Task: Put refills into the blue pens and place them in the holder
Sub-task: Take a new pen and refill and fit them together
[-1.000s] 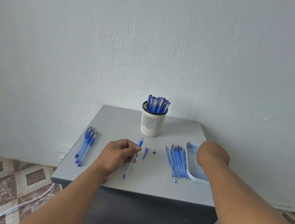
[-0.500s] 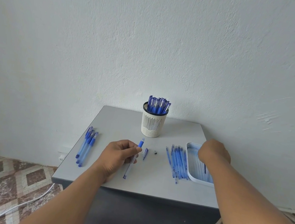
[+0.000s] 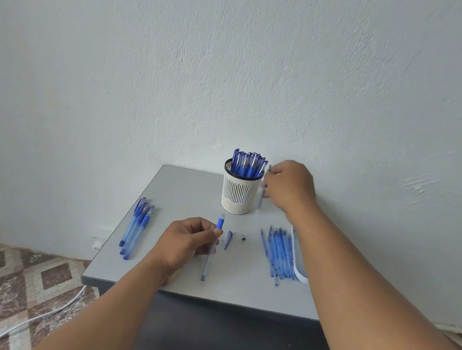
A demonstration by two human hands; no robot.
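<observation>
My left hand (image 3: 185, 240) grips an uncapped blue pen barrel (image 3: 209, 258) near its blue grip, the barrel slanting down toward the table's front edge. My right hand (image 3: 288, 189) is raised beside the white slotted holder (image 3: 239, 191) and pinches a thin blurred refill (image 3: 262, 194) that hangs upright. The holder is full of capped blue pens (image 3: 248, 162). A pen cap (image 3: 228, 238) and a small dark tip piece (image 3: 243, 237) lie just right of my left hand.
Several blue pens (image 3: 136, 228) lie in a row at the table's left. Several empty blue barrels (image 3: 277, 253) lie at the right, next to a white tray (image 3: 297, 265) partly hidden by my right forearm. A white cable (image 3: 47, 315) runs over the patterned floor.
My right hand left the tray and rose up and left to beside the holder, now carrying a refill. My left hand and its barrel stayed put.
</observation>
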